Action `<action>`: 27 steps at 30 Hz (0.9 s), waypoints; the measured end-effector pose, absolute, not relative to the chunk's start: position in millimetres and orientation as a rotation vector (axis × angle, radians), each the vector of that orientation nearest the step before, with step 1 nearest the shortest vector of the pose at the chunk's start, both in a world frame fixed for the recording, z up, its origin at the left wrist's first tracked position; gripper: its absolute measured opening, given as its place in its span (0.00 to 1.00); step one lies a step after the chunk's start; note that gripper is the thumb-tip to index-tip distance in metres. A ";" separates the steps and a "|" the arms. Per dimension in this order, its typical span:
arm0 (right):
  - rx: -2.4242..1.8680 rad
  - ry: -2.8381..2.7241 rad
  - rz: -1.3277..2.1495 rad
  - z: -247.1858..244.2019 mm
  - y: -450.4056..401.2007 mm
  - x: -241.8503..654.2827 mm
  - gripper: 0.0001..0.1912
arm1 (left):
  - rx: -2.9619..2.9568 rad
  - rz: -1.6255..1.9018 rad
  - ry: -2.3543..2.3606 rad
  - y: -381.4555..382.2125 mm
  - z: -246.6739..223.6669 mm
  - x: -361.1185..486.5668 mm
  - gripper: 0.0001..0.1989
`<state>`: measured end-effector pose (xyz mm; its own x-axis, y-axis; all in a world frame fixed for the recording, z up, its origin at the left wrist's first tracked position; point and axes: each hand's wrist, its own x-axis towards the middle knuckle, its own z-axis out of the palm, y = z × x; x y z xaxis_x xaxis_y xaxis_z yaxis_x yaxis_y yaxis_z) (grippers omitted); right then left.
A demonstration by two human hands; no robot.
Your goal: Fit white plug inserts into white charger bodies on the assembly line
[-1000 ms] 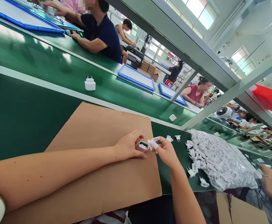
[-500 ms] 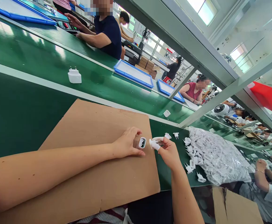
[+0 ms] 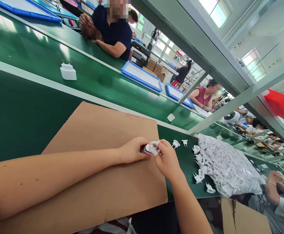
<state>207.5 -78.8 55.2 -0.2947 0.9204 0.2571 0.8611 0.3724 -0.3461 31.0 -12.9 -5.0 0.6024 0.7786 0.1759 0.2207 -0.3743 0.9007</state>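
Note:
Over the cardboard sheet [image 3: 102, 130], my left hand [image 3: 134, 150] is closed around a white charger housing [image 3: 146, 149], whose open end faces right. My right hand [image 3: 165, 156], with white covers on its fingertips, meets that end; its thumb and finger pinch a white plug piece, mostly hidden by the fingers. Just right of it, two loose white plug pieces [image 3: 175, 144] lie on the green table. Farther right, a clear plastic bag [image 3: 232, 165] is full of such pieces, several of them spilled at its left edge.
Beyond a pale rail, a green belt carries a white charger [image 3: 68, 71] and a smaller white piece [image 3: 170, 117]. Blue-rimmed trays [image 3: 142, 76] stand across it. A metal frame [image 3: 220, 104] slants overhead at right. Several people sit around; one in grey is at lower right.
My right hand has moved left with the plug piece and now meets the housing in my left hand. The chargers on the belt have shifted left. The person in dark blue has shifted posture.

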 end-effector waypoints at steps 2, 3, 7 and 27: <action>-1.546 -2.280 0.102 52.9 -76.8 202.6 0.13 | 1.896 0.752 0.793 -12.9 -4.2 31.3 0.17; -1.543 -2.296 0.061 52.0 -75.9 201.0 0.12 | 1.894 0.753 0.793 -13.0 -3.7 31.3 0.18; -1.550 -2.306 -0.018 52.5 -73.3 197.8 0.12 | 1.888 0.769 0.794 -13.6 -2.2 31.3 0.18; -1.598 -2.374 -0.019 60.4 -71.6 197.8 0.13 | 1.887 0.750 0.812 -12.4 -3.5 30.3 0.16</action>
<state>197.8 -71.6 60.4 -0.3496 0.9066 0.2365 0.9102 0.3885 -0.1438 30.3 -12.4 -3.5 0.5968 0.7854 0.1642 0.2254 -0.3605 0.9051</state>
